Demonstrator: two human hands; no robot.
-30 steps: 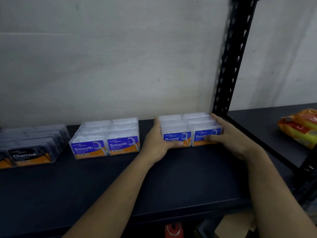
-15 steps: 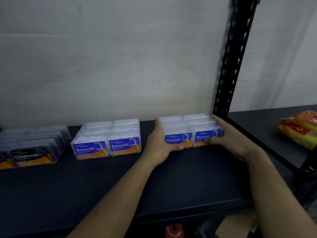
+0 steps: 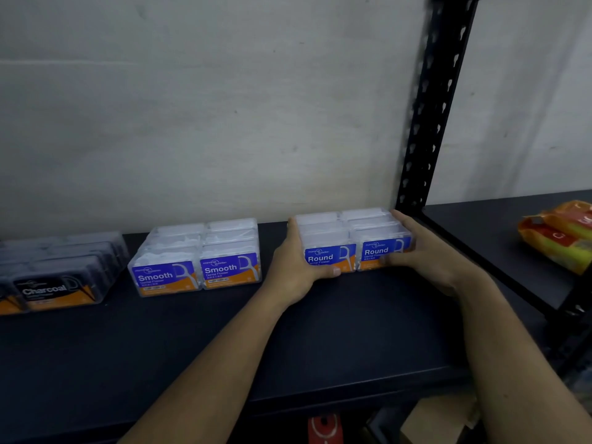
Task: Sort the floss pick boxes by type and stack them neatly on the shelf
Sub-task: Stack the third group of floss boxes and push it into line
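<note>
Centre right, on matte black shelf (image 3: 320, 334): clear rectangular plastic Round boxes (image 3: 349, 232), packed as block. Sides grasped by left hand (image 3: 296, 267) and right hand (image 3: 431, 256), fingers wrapping, thumbs over glossy labels.

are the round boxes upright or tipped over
Upright: the Round boxes stand level on the shelf, labels facing forward, left hand and right hand gripping their sides.

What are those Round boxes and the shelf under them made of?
Round boxes: probably clear glossy plastic, since white contents show through the lids. Shelf: dark matt board, maybe painted metal or laminate. Upright post: seemingly black metal, punched with keyhole slots.
</note>
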